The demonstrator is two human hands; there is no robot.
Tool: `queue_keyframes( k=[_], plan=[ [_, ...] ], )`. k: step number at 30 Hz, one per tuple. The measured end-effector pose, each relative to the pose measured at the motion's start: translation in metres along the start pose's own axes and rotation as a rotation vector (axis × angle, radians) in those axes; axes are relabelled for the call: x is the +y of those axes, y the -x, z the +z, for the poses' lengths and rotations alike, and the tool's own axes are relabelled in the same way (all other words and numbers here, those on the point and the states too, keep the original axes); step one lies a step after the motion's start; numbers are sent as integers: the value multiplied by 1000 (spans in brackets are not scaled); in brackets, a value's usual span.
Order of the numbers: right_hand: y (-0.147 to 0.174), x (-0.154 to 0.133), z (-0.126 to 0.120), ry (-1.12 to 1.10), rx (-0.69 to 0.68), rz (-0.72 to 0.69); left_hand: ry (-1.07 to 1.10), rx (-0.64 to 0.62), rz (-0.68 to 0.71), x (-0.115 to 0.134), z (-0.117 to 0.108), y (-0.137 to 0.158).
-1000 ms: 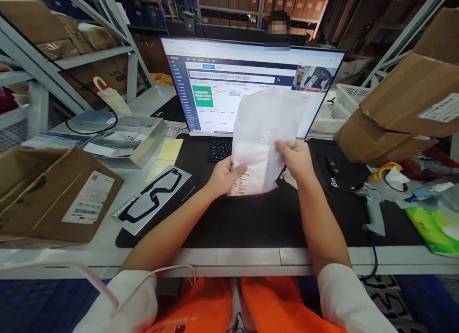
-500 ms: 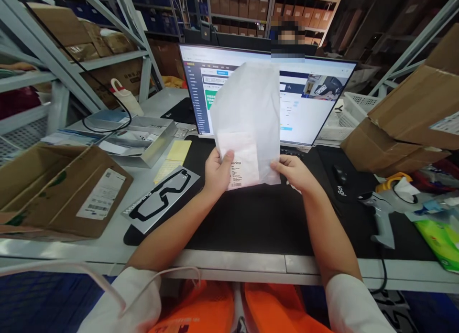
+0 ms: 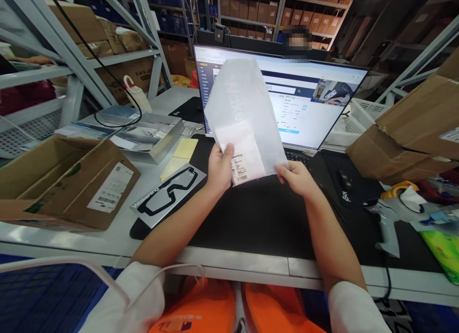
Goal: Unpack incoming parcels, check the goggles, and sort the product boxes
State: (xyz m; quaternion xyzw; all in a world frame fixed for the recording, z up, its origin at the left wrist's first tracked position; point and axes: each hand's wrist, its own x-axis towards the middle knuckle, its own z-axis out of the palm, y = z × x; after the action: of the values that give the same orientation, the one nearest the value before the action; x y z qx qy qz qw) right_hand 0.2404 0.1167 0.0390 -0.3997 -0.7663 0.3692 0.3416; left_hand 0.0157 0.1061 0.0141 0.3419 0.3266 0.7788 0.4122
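Observation:
A translucent white plastic bag point(image 3: 263, 127) is held up in front of the monitor, tilted to the left. Inside or against its lower left part shows a pale pink-white packet point(image 3: 247, 154) with black print and a barcode. My left hand point(image 3: 221, 168) is closed on the bag's lower left side, thumb over the packet. At the lower right corner my right hand point(image 3: 294, 175) pinches the bag's edge. Left of my left forearm lies a flat grey box point(image 3: 168, 194) printed with black goggles. The bag covers part of the monitor point(image 3: 308, 113).
On the left stands an open cardboard box point(image 3: 68, 180) beside a grey tray point(image 3: 154, 144) and yellow notes point(image 3: 181, 156). To the right are a mouse point(image 3: 344, 179), a barcode scanner point(image 3: 387, 228), a tape roll point(image 3: 405, 194) and cardboard boxes point(image 3: 405, 127). A person point(image 3: 297, 39) is behind the monitor.
The bag has tipped leftward at its top, and faint lettering now shows on it. Both hands keep hold of it. The whole view has shifted slightly.

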Motion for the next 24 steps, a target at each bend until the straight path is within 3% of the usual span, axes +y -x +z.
queue_keyframes(
  k=[6, 8, 12, 15, 17, 19, 21, 24],
  plan=[
    [2, 1, -14, -97, 44, -17, 72, -41, -71, 6, -2, -5],
    [1, 3, -16, -59, 8, 3, 121, -42, -174, 11, 0, -2],
    [3, 0, -22, 84, 8, 98, 191, -62, -523, 13, 4, 1],
    [20, -15, -45, 218, 193, 143, 233, -3, -659, 7, 4, 1],
    [42, -21, -74, 311, 388, 175, 216, 14, -641, 1, 3, -1],
    [72, -14, -113, 439, 507, 292, 166, -25, -546, -5, 0, -2],
    [110, 12, -157, 579, 475, 532, 87, -90, -388, -11, -4, -2],
    [175, 78, -211, 751, 504, 894, -90, -191, -188, -17, -7, 1]
  ],
)
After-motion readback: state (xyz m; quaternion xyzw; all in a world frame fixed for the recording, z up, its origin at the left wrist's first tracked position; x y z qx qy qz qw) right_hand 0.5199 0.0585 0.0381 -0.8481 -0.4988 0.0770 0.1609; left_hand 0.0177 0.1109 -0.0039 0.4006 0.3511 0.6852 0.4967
